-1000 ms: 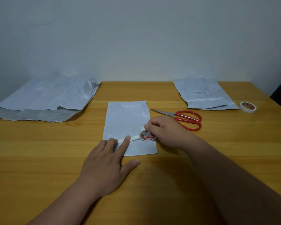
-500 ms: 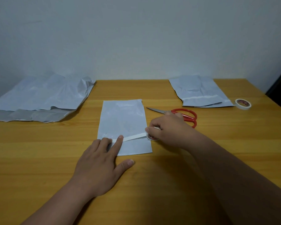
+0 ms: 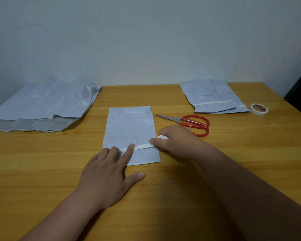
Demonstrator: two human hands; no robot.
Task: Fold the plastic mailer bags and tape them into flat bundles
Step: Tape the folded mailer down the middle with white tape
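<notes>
The spare tape roll (image 3: 259, 109) at the bench's (image 3: 233, 153) right edge carries red print too small to read. A folded mailer bag (image 3: 130, 129) lies mid-bench. The left hand (image 3: 106, 173), fingers flat, presses a white tape strip (image 3: 141, 146) onto it; the right hand (image 3: 175, 140) grips a tape roll (image 3: 161, 137) at the bag's right edge.

Folded mailer bag (image 3: 129, 129) lies flat at centre of the wooden tabletop (image 3: 42, 162). Left hand (image 3: 106, 173) rests flat on its near edge, index finger pressing a white tape strip (image 3: 142, 146) across the bag. Right hand (image 3: 176, 141) holds a tape roll (image 3: 161, 137) at the bag's right edge, the grip closed around it. Red-handled scissors (image 3: 189, 123) lie just beyond. Unfolded bags (image 3: 42, 106) far left; taped bundles (image 3: 214, 98) far right, with a second tape roll (image 3: 259, 109) beside them.
</notes>
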